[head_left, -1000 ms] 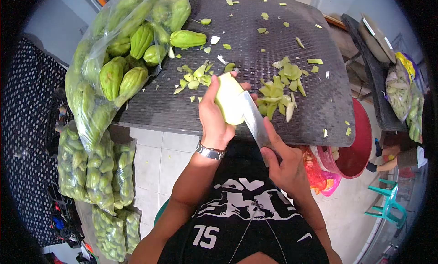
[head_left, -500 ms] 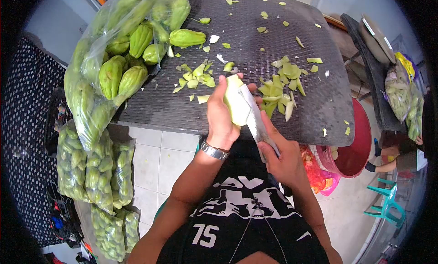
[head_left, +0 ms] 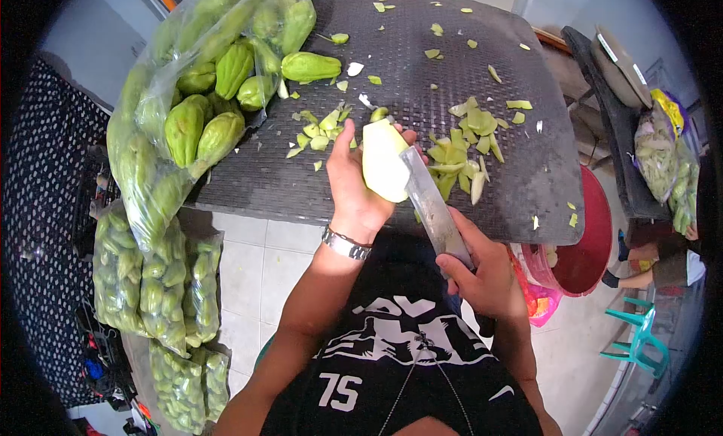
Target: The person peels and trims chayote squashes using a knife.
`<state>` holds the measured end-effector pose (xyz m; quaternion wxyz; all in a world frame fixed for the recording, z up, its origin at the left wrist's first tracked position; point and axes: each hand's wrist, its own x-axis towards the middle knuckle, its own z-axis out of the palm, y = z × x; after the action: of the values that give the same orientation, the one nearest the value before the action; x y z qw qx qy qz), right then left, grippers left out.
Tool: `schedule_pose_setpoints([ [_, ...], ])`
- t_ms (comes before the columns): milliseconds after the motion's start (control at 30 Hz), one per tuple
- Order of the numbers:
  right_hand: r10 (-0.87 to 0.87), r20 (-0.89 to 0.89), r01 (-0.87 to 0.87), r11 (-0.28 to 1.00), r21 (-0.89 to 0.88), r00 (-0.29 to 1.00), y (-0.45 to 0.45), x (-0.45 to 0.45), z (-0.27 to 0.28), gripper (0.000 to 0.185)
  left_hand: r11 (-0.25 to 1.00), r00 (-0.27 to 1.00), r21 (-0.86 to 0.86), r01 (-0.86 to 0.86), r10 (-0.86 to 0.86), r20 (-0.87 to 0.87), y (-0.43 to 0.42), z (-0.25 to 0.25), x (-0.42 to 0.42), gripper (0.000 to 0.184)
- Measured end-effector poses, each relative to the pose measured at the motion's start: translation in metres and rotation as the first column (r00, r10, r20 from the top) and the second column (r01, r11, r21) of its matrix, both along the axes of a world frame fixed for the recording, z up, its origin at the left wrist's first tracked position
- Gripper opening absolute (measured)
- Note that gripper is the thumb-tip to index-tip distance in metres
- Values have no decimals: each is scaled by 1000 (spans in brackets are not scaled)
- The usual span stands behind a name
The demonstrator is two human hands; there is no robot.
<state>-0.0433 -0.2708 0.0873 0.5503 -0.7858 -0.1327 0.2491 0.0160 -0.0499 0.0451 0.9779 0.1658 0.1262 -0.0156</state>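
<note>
Peeled chayote (head_left: 385, 163) sits in the left hand (head_left: 357, 187), fingers cupped round it, just inside the near edge of the table (head_left: 267, 184), long axis toward the far edge; the right hand (head_left: 482, 266) grips a knife (head_left: 431, 206) along its right side.

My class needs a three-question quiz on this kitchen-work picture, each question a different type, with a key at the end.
1. True or false: all the thin pale-green peelings lie inside the clear plastic bag.

2. Multiple choice: what does the left hand hold?
A. a red plastic tub
B. a pale, pear-shaped vegetable
C. a green plastic chair

3. Fill in the blank: the long metal knife is held in the ____ hand.

Key
1. False; many lie loose on the dark, woven-textured table.
2. B
3. right, so the right hand holds it.
</note>
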Motion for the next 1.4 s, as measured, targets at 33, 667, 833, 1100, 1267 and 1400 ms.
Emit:
schedule_pose_setpoints([
  [33, -5, -34, 5, 1000, 9, 999, -1, 0, 2, 66, 1000, 1000, -10, 7, -7, 9, 1, -1, 0, 65],
  [667, 288, -508, 149, 740, 656, 812, -16, 16, -17, 90, 979, 995, -198, 57, -40, 88, 23, -17, -3, 58],
  [833, 62, 239, -74, 997, 38, 969, 5, 13, -1, 74, 992, 985, -116, -47, 65, 162, 17, -26, -2, 53],
  [1100, 148, 382, -105, 986, -129, 912, 18, -4, -7, 55, 982, 957, -64, -176, 185, 222, 9, -14, -5, 57],
  [1267, 130, 397, -69, 984, -163, 909, 15, -4, -2, 51, 974, 955, 41, -223, 210, 211, 7, -10, -4, 58],
  [1400, 148, 433, -78, 982, -174, 889, 14, 1, -5, 48, 982, 951, 10, -188, 180, 251, 9, -11, -5, 58],
])
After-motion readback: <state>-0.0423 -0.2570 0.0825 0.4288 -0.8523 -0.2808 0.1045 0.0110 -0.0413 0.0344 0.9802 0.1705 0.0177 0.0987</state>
